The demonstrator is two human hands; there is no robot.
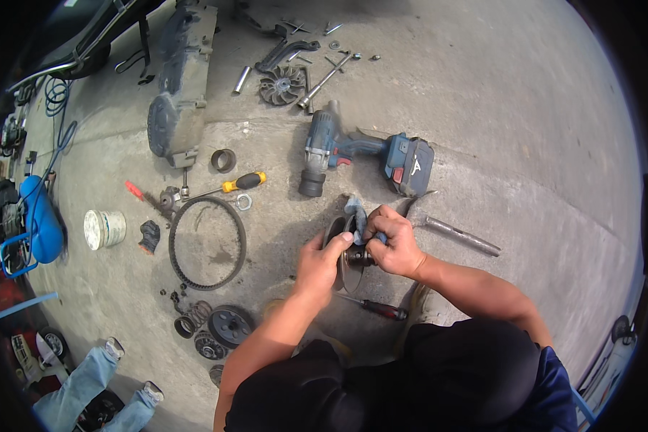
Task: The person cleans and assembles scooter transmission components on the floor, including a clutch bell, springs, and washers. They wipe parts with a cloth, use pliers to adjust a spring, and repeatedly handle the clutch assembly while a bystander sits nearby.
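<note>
Head view shows one left hand (314,268) closed on one round, grey metal twin-disc pulley (351,277) above concrete floor (540,158), one right hand (396,243) pinching one blue-grey cloth (356,212) at its edge, one blue-black cordless impact wrench (324,140) beyond.

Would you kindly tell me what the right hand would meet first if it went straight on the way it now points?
The right hand would probably meet the blue-grey cloth first, which it touches, then the metal discs, though depth is hard to judge.
</note>
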